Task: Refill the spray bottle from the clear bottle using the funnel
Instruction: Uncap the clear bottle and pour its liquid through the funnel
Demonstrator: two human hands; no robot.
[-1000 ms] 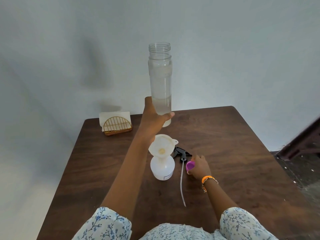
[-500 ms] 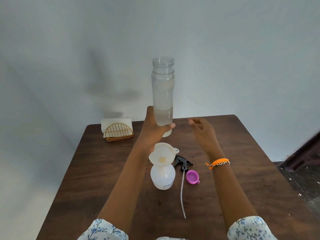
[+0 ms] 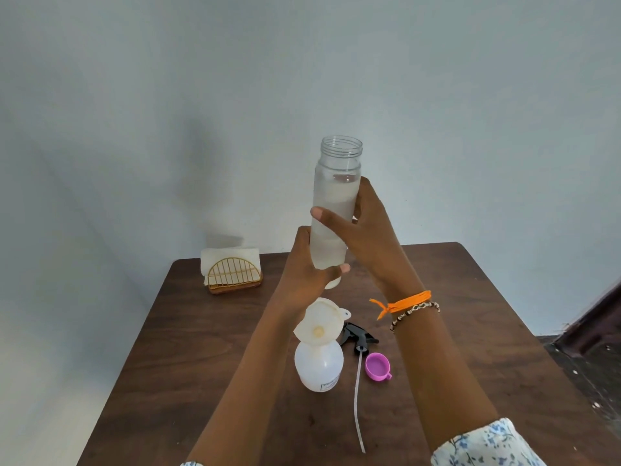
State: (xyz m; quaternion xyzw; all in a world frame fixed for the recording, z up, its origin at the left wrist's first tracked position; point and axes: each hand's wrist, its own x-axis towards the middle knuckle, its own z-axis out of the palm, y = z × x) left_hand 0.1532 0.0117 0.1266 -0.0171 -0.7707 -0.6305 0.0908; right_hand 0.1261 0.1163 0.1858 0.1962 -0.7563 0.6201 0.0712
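I hold the clear bottle (image 3: 334, 196) upright above the table, uncapped, with a little liquid at its bottom. My left hand (image 3: 307, 274) grips its base. My right hand (image 3: 364, 230) wraps around its middle, thumb across the front. Below them stands the white spray bottle (image 3: 319, 366) with the pale funnel (image 3: 317, 322) seated in its neck. The black spray head (image 3: 358, 336) with its long dip tube (image 3: 358, 398) lies to the right of the spray bottle. A purple cap (image 3: 378, 365) rests next to the tube, open side up.
The dark wooden table (image 3: 201, 364) stands against a pale wall. A gold wire napkin holder (image 3: 233, 272) with white napkins sits at the back left corner. Dark floor and a wooden edge (image 3: 591, 327) show at the right.
My right hand left the purple cap on the table, rose and took hold of the clear bottle's middle. My left hand kept its grip on the base.
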